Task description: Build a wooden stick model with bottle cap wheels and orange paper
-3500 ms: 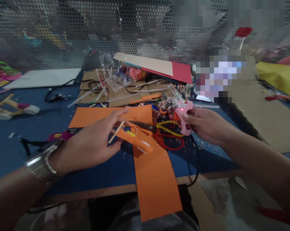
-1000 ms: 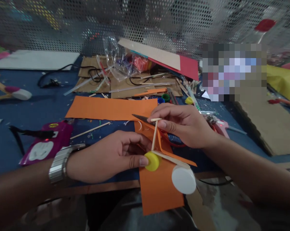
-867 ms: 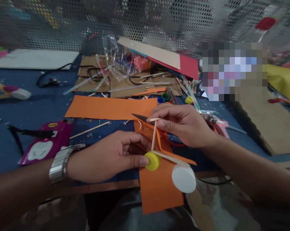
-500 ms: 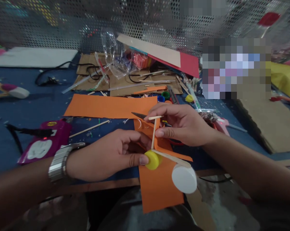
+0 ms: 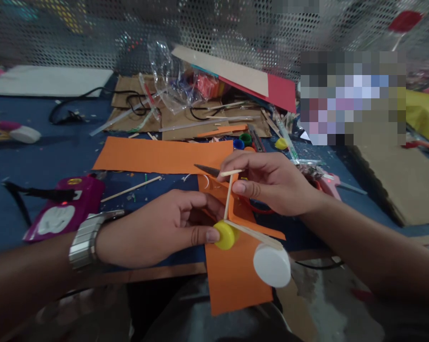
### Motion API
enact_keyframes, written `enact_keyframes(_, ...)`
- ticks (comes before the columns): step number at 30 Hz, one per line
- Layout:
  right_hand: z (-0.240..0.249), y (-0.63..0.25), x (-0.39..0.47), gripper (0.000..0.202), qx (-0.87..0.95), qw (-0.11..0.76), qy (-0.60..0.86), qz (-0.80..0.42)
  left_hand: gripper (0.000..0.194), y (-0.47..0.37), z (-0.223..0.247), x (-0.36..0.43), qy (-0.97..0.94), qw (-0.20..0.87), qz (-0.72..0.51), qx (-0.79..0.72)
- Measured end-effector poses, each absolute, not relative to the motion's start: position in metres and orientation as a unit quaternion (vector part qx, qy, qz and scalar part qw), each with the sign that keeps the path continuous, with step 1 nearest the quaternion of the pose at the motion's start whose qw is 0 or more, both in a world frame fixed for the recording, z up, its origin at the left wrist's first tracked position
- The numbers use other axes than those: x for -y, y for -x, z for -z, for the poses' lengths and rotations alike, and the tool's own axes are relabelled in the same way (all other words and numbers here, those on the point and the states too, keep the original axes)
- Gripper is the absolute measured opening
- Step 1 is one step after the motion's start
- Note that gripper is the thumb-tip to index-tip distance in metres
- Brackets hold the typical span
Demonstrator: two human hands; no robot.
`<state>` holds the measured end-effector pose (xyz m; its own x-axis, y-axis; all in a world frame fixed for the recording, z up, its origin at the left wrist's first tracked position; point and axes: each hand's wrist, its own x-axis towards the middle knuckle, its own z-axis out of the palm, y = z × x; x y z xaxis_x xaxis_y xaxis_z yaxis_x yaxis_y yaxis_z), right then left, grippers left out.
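Note:
Between both hands is a small model of wooden sticks with bottle caps as wheels. My left hand (image 5: 160, 228) pinches its yellow bottle cap (image 5: 224, 236) between thumb and fingers. A white bottle cap (image 5: 271, 266) sits at the other end of a slanting flat stick (image 5: 254, 233). From the yellow cap rises a thin stick (image 5: 228, 200), topped by a short crosspiece (image 5: 230, 173). My right hand (image 5: 274, 183) is closed at the top of this stick, thumb and fingertips at the crosspiece. A folded orange paper strip (image 5: 259, 228) runs behind the sticks. Scissors (image 5: 207, 169) lie partly hidden behind my right fingers.
Orange paper (image 5: 160, 156) lies across the blue table, and another piece (image 5: 239, 289) hangs over its front edge. A purple device (image 5: 66, 204) with a cable is at left. A pink glue gun (image 5: 330, 184) and cardboard (image 5: 395, 185) lie right. Scraps, plastic and caps fill the back.
The view has shifted very slightly. Both hands keep their hold on the stick model, and nothing has been let go or taken up.

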<state>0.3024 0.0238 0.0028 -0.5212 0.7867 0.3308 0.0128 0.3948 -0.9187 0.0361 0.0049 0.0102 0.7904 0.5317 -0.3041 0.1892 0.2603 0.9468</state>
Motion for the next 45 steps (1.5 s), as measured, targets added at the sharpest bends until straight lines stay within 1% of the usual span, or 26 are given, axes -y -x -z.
enact_keyframes(4, -0.002, -0.301, -0.024, 0.012, 0.721, 0.413, 0.263, -0.491, 0.014, -0.036, -0.01, -0.005, -0.595, 0.736, -0.112, -0.303)
enact_keyframes(6, -0.001, -0.301, -0.024, 0.012, 0.719, 0.414, 0.267, -0.491, 0.015, -0.036, -0.009, -0.005, -0.597, 0.736, -0.112, -0.298)
enact_keyframes(11, 0.002, -0.298, -0.021, 0.025, 0.694, 0.415, 0.262, -0.527, 0.019, -0.036, -0.005, -0.005, -0.585, 0.752, -0.121, -0.28)
enact_keyframes(13, 0.003, -0.297, -0.02, 0.034, 0.658, 0.437, 0.266, -0.552, 0.021, -0.035, -0.003, -0.006, -0.581, 0.754, -0.126, -0.279)
enact_keyframes(15, 0.003, -0.297, -0.02, 0.035, 0.62, 0.454, 0.287, -0.571, 0.025, -0.034, -0.001, -0.007, -0.585, 0.749, -0.134, -0.28)
enact_keyframes(16, 0.002, -0.299, -0.02, 0.033, 0.611, 0.451, 0.301, -0.577, 0.027, -0.033, 0.0, -0.007, -0.588, 0.745, -0.141, -0.282)
enact_keyframes(20, -0.007, -0.312, -0.021, 0.042, 0.653, 0.394, 0.334, -0.554, 0.023, -0.033, 0.0, -0.007, -0.595, 0.729, -0.174, -0.29)
enact_keyframes(23, -0.021, -0.325, -0.018, 0.027, 0.728, 0.362, 0.288, -0.506, 0.024, -0.035, -0.001, -0.007, -0.579, 0.731, -0.201, -0.3)
enact_keyframes(25, -0.032, -0.332, -0.014, 0.017, 0.787, 0.322, 0.234, -0.472, 0.027, -0.035, -0.002, -0.008, -0.573, 0.729, -0.211, -0.31)
enact_keyframes(27, -0.041, -0.337, -0.011, 0.027, 0.826, 0.289, 0.195, -0.443, 0.028, -0.035, -0.002, -0.008, -0.574, 0.725, -0.214, -0.314)
enact_keyframes(29, -0.046, -0.341, -0.011, 0.035, 0.844, 0.278, 0.179, -0.423, 0.028, -0.034, -0.001, -0.008, -0.574, 0.725, -0.217, -0.313)
enact_keyframes(33, -0.047, -0.343, -0.015, 0.025, 0.862, 0.285, 0.153, -0.389, 0.028, -0.033, 0.0, -0.008, -0.573, 0.723, -0.222, -0.316)
enact_keyframes(37, -0.041, -0.343, -0.019, 0.01, 0.855, 0.321, 0.151, -0.379, 0.029, -0.033, -0.002, -0.008, -0.57, 0.722, -0.218, -0.326)
enact_keyframes(42, -0.039, -0.34, -0.017, 0.009, 0.837, 0.372, 0.161, -0.368, 0.032, -0.033, -0.003, -0.009, -0.574, 0.717, -0.206, -0.339)
enact_keyframes(45, -0.041, -0.339, -0.017, 0.007, 0.839, 0.376, 0.145, -0.365, 0.033, -0.033, 0.0, -0.01, -0.578, 0.715, -0.2, -0.34)
